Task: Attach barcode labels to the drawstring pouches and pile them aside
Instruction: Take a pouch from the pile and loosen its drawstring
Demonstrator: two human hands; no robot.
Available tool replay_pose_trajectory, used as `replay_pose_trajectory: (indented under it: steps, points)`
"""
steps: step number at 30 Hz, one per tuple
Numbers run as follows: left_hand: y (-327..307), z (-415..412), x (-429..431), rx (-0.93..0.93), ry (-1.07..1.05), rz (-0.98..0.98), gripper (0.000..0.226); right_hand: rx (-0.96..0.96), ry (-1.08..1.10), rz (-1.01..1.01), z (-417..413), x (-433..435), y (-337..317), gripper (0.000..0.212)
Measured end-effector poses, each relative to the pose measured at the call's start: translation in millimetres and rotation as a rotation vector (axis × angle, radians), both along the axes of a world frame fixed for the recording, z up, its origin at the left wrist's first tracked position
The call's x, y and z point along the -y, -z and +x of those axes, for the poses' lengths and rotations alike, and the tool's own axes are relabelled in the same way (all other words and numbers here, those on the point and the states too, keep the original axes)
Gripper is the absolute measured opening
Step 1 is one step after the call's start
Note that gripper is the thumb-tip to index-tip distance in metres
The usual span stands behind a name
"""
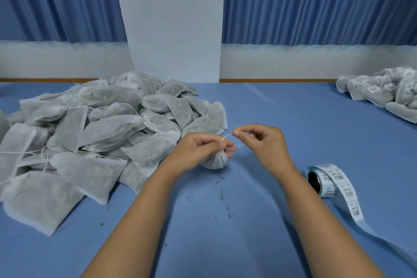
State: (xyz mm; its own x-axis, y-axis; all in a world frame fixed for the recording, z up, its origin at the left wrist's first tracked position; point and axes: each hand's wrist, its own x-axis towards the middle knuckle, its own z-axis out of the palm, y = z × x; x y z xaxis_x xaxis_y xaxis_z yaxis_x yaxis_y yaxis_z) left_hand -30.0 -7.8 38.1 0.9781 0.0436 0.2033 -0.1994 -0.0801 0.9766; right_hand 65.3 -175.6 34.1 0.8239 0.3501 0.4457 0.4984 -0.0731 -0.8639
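Note:
A small white drawstring pouch (pixel 216 160) stands on the blue table (pixel 282 119) at the centre. My left hand (pixel 200 146) grips its gathered neck from the left. My right hand (pixel 261 140) pinches the thin white drawstring (pixel 228 136), which loops between both hands. A large heap of unlabelled white pouches (pixel 90 133) lies to the left. A smaller pile of pouches with barcode labels (pixel 383 90) sits at the far right. A roll of barcode labels (pixel 325 179) lies to the right of my right forearm, its strip trailing toward the lower right corner.
Small dark crumbs (pixel 222 194) are scattered on the table between my forearms. A white panel (pixel 171 20) and blue curtains (pixel 316 2) stand behind the table's far edge.

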Motion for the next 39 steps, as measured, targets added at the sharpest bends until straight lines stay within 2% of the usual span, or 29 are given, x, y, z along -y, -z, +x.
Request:
replay_pose_trajectory:
  steps: [4, 6, 9, 12, 14, 17, 19, 21, 24, 31, 35, 39]
  points:
    - [0, 4, 0, 0.041, -0.088, -0.076, 0.023, 0.033, -0.094, -0.114, -8, -10, 7, 0.018]
    - [0, 4, -1, 0.061, -0.162, 0.042, 0.024, 0.099, -0.124, -0.204, -10, -10, 8, 0.015]
    - [0, 3, -5, 0.068, -0.252, 0.345, 0.024, 0.222, -0.088, -0.269, -8, -5, 5, 0.018]
    - [-1, 1, -6, -0.044, -0.179, 0.449, 0.023, 0.356, -0.003, -0.289, -4, -1, 1, 0.016]
    - [-4, -1, -4, -0.102, -0.074, 0.417, 0.028, 0.347, 0.030, -0.263, -3, -2, 2, 0.010]
    - [-8, -2, 1, -0.161, 0.047, 0.255, 0.028, 0.183, -0.010, -0.176, -5, -7, 7, 0.016]
    - [-8, -2, 1, -0.170, 0.033, 0.195, 0.029, 0.069, -0.040, -0.235, -8, -12, 10, 0.017]
    - [-7, -1, 0, -0.173, -0.006, 0.138, 0.033, 0.045, 0.000, -0.332, -9, -14, 12, 0.025]
    - [-6, 0, -2, -0.175, -0.054, 0.061, 0.037, -0.020, 0.020, -0.232, -12, -12, 3, 0.014]
    - [-7, 1, -2, -0.163, -0.067, 0.042, 0.043, -0.194, -0.309, -0.190, -21, -4, -7, 0.010]
    - [-8, 2, -1, -0.170, -0.084, 0.054, 0.042, -0.162, -0.273, -0.159, -21, -7, -5, 0.008]
    - [-8, 3, 0, -0.152, -0.129, 0.076, 0.030, -0.060, -0.169, -0.230, -17, -14, 3, 0.020]
